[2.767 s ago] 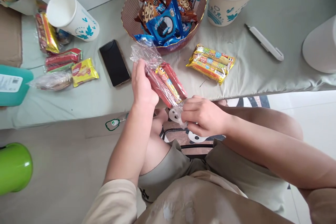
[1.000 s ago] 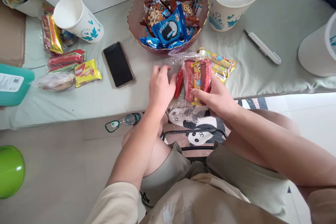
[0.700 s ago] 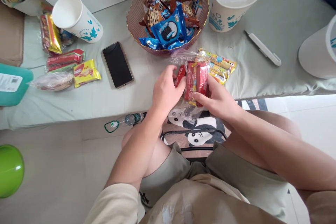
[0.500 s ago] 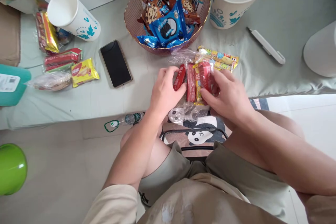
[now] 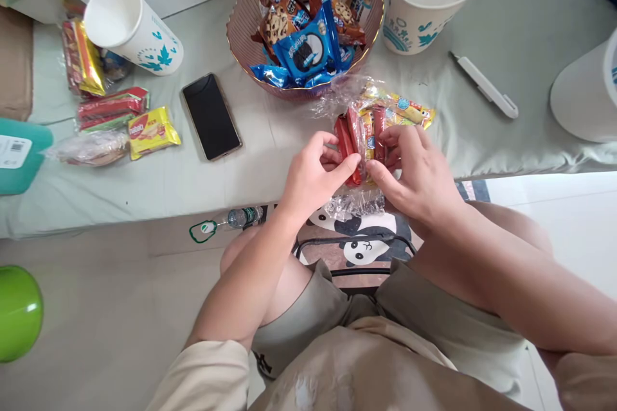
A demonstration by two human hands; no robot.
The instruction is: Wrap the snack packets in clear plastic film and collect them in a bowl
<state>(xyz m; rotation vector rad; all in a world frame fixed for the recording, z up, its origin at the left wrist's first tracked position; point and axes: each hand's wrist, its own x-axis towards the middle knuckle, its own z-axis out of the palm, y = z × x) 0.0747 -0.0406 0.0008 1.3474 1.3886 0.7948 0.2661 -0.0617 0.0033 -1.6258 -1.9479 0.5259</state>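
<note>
Both hands press in from the sides on a small bundle of narrow snack packets at the table's front edge. My left hand (image 5: 315,173) is closed on the red snack packets (image 5: 349,148) at the bundle's left, thumb in front. On the other side my right hand (image 5: 421,170) grips the bundle, its fingers curled behind the packets. A yellow snack packet (image 5: 369,138) stands between the red ones. Clear plastic wrap (image 5: 354,204) sticks out below and above the bundle. Behind lie yellow cartoon-print packets (image 5: 409,109), partly covered by the plastic.
A pink glass bowl (image 5: 241,58) of wrapped cookies stands behind. Left are a phone (image 5: 212,117), a tilted paper cup (image 5: 159,45) and a yellow wafer packet (image 5: 153,133). Right are a paper bucket (image 5: 409,29), a white pen-like cutter (image 5: 486,85) and another white container (image 5: 583,93).
The loose red packet at my left hand now sits against the others. My left hand has shifted right, and the bundle is squeezed closer together.
</note>
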